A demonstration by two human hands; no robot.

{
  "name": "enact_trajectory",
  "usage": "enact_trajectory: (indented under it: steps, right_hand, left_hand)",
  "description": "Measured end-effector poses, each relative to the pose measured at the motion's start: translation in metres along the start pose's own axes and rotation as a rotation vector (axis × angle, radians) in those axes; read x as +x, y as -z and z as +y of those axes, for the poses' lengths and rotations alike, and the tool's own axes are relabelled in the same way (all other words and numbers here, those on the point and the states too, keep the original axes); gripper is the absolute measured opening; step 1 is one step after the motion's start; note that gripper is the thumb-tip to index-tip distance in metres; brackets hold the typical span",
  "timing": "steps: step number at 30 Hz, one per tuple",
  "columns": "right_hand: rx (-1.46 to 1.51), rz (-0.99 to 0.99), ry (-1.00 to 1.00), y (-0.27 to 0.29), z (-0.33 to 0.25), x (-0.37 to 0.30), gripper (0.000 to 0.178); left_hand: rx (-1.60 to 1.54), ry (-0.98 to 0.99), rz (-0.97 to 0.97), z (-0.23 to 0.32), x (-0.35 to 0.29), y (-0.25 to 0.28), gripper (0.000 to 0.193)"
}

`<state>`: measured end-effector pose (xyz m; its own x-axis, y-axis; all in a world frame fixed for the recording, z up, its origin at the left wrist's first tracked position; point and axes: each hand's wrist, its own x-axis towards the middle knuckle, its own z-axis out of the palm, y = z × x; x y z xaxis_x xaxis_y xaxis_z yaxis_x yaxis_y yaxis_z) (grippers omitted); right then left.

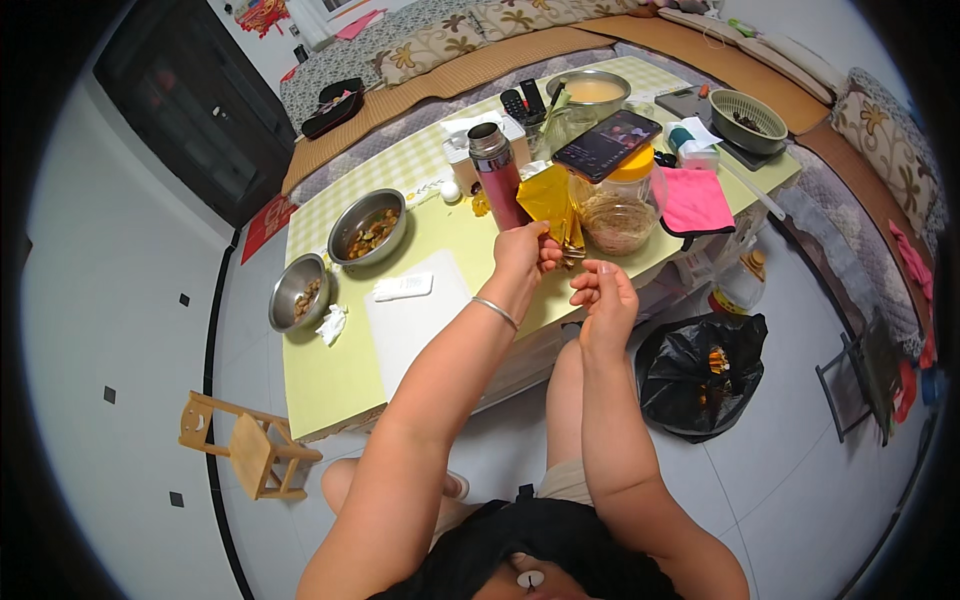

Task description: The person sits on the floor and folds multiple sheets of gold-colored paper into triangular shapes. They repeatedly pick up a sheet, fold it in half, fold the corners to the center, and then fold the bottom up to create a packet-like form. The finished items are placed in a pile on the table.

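My left hand (524, 252) is closed at the lower end of a shiny gold foil packet (548, 202), its thumb and fingers pinching the crumpled edge. Just right of it, my right hand (606, 296) is raised over the table's front edge with curled fingers; whatever lies between them is too small to make out. Behind my left hand stands an uncapped pink vacuum flask (500, 182) with a steel neck. A clear plastic jar (614, 222) with a yellow lid is beside the foil, and a dark phone (607, 146) with a lit screen leans on it.
Two steel bowls (342, 232) with food pieces stand on the table's left, near a white sheet (400, 312). A pink cloth (697, 200) and a green basket (745, 124) are on the right. A black bag (690, 400) lies on the floor; a small wooden chair (252, 448) stands left.
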<state>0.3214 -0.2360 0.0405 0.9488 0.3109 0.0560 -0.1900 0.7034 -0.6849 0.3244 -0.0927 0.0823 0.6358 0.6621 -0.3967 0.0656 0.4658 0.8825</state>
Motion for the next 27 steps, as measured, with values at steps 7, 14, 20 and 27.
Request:
enact_trajectory:
  steps: [7,14,20,27]
  right_hand:
    - [0.000,-0.016,-0.006,-0.003,0.003,-0.004,0.026]
    - [0.002,0.001,0.022,-0.004,0.005,-0.002,0.026]
    - [0.010,0.058,0.056,-0.012,0.001,-0.009,0.027]
    - [0.033,0.049,0.069,-0.008,0.004,-0.006,0.026]
  left_hand:
    - [0.232,0.035,-0.079,0.006,0.004,-0.001,0.032]
    - [1.130,-1.035,0.163,0.029,0.004,0.011,0.023]
    - [1.461,-1.209,-0.200,0.033,0.035,0.001,0.056]
    - [1.607,-0.958,-0.355,0.019,0.067,-0.010,0.041]
